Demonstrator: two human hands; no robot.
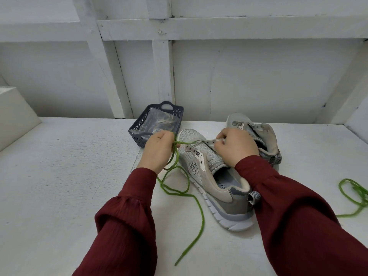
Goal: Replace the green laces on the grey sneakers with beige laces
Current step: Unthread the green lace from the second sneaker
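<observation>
The left hand (159, 150) pinches the green lace (185, 194), which runs from the front eyelets of the near grey sneaker (219, 186). The right hand (235, 148), fingers curled, grips this sneaker. Wide table (59, 176) surface lies to the left.

Soft, even, fairly bright light fills the scene, with no hard glare. The near sneaker (215, 184) casts only a faint, blurred shadow on the white table (59, 176) along its sole. The green lace (203, 218) left of the sneaker is sharp, while the loose lace (356, 194) far right of it smears slightly. Behind the sneaker, the wall beams (163, 76) lean and bow from wide-angle distortion. The liner of the basket (137, 126), behind and left of the sneaker, carries a dull sheen. In front of the sneaker, the sleeves (127, 226) look stretched.
</observation>
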